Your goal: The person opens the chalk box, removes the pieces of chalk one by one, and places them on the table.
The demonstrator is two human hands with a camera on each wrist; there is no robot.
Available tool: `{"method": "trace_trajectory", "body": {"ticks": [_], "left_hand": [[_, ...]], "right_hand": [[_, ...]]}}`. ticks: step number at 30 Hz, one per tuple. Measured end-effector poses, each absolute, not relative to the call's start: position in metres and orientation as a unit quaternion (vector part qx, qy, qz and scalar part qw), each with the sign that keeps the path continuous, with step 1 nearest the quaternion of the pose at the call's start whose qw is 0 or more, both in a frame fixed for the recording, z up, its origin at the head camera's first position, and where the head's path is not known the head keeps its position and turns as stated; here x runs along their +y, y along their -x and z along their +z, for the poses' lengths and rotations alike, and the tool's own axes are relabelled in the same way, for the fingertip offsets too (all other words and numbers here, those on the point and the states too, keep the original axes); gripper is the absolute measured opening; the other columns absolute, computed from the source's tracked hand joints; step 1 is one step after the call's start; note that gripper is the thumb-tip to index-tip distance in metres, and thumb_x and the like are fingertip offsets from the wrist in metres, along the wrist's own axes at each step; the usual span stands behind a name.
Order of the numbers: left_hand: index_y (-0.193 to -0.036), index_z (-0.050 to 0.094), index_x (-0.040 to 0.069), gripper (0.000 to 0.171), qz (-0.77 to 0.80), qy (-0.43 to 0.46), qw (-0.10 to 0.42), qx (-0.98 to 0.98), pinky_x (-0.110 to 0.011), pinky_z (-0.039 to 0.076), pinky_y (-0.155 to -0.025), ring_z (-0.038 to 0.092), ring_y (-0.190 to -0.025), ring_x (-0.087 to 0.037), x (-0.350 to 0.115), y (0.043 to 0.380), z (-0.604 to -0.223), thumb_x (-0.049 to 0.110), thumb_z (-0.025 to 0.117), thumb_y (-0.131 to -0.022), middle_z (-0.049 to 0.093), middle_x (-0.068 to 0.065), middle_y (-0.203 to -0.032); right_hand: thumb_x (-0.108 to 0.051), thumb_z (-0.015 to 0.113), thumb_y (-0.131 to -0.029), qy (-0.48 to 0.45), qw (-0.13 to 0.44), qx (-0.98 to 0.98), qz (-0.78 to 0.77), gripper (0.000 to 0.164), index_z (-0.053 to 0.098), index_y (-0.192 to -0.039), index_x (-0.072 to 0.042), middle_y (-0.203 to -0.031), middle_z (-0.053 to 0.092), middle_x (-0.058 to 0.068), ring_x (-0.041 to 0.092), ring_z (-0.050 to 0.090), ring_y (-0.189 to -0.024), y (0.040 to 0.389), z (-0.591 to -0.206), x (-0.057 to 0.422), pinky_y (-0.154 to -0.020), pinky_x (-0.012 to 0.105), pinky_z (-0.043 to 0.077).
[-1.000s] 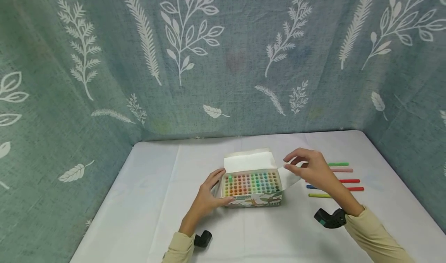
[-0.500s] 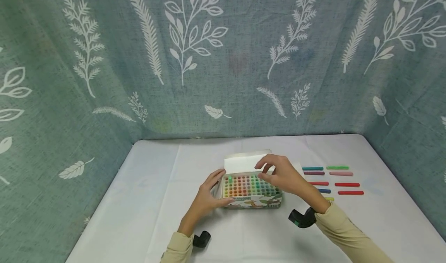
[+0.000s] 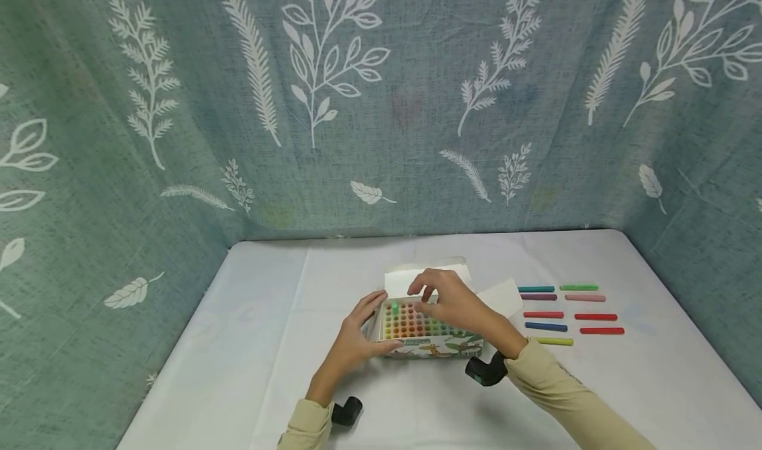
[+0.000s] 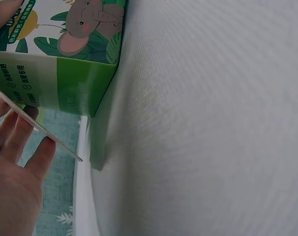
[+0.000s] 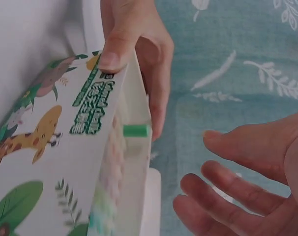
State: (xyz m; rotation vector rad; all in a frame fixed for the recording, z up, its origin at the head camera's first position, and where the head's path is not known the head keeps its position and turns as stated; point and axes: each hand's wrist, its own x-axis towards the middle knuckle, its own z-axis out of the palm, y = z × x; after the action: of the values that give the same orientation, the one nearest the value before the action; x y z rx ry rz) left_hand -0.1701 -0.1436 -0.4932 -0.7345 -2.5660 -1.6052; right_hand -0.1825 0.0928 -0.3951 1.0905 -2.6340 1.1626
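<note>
A cardboard box of coloured chalk (image 3: 425,349) stands with its lid (image 3: 417,280) folded back, showing rows of chalk ends in many colours. My left hand (image 3: 354,336) holds the box's left end, thumb on the printed front. In the left wrist view its fingers (image 4: 16,135) reach behind the side flap (image 4: 50,136). One green chalk stick (image 5: 135,131) juts out above the others near the left end. Over the middle of the box hovers my right hand (image 3: 449,298), fingers loosely bent, nothing between them; it covers part of the chalk rows.
Several chalk sticks lie in two columns right of the box, among them a blue one (image 3: 546,327), a red one (image 3: 602,331) and a yellow-green one (image 3: 553,341). The right side flap (image 3: 503,298) sticks outward. A leaf-patterned curtain (image 3: 369,139) surrounds the white table (image 3: 268,344).
My right hand has moved left from the right side flap to above the middle of the box, uncovering the loose chalk sticks. My left hand stays on the box.
</note>
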Motion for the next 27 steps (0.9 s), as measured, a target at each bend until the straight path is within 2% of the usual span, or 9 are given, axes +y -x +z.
{"method": "trace_trajectory", "body": {"ticks": [8,15,19,27], "left_hand": [[-0.145,0.040,0.014,0.089,-0.517,0.227,0.007,-0.825,-0.046,0.032,-0.107,0.029,-0.137,-0.019,-0.148,0.167,-0.494,0.033,0.085,-0.070,0.033,-0.001,-0.149],[-0.144,0.040,0.012,0.083,-0.537,0.227,-0.008,-0.812,-0.051,0.030,-0.107,0.030,-0.137,-0.028,-0.141,0.155,-0.466,0.016,0.084,-0.073,0.033,-0.014,-0.149],[-0.143,0.041,0.010,0.081,-0.534,0.229,-0.008,-0.814,-0.051,0.031,-0.107,0.030,-0.136,-0.028,-0.140,0.152,-0.462,0.016,0.083,-0.073,0.033,-0.015,-0.148],[-0.143,0.040,0.005,0.082,-0.532,0.235,0.004,-0.814,-0.053,0.032,-0.106,0.032,-0.135,-0.031,-0.139,0.154,-0.461,0.014,0.083,-0.074,0.034,-0.017,-0.148]], "right_hand": [[-0.001,0.069,-0.084,-0.373,0.013,-0.854,0.362,0.016,0.067,-0.099,0.000,-0.097,0.065,0.012,0.023,0.063,-0.077,0.191,-0.403,0.065,-0.063,0.023,0.051],[0.000,0.067,-0.084,-0.353,-0.015,-0.875,0.331,0.016,0.069,-0.100,-0.003,-0.098,0.064,0.010,0.016,0.061,-0.076,0.194,-0.416,0.052,-0.062,0.025,0.050],[0.000,0.066,-0.084,-0.358,-0.013,-0.888,0.289,0.017,0.070,-0.099,-0.006,-0.098,0.063,0.007,0.013,0.057,-0.074,0.195,-0.423,0.047,-0.061,0.024,0.048],[0.010,0.061,-0.081,-0.369,-0.004,-0.900,0.230,0.028,0.072,-0.101,-0.006,-0.097,0.065,0.006,0.018,0.062,-0.083,0.199,-0.421,0.042,-0.070,0.027,0.053]]}}
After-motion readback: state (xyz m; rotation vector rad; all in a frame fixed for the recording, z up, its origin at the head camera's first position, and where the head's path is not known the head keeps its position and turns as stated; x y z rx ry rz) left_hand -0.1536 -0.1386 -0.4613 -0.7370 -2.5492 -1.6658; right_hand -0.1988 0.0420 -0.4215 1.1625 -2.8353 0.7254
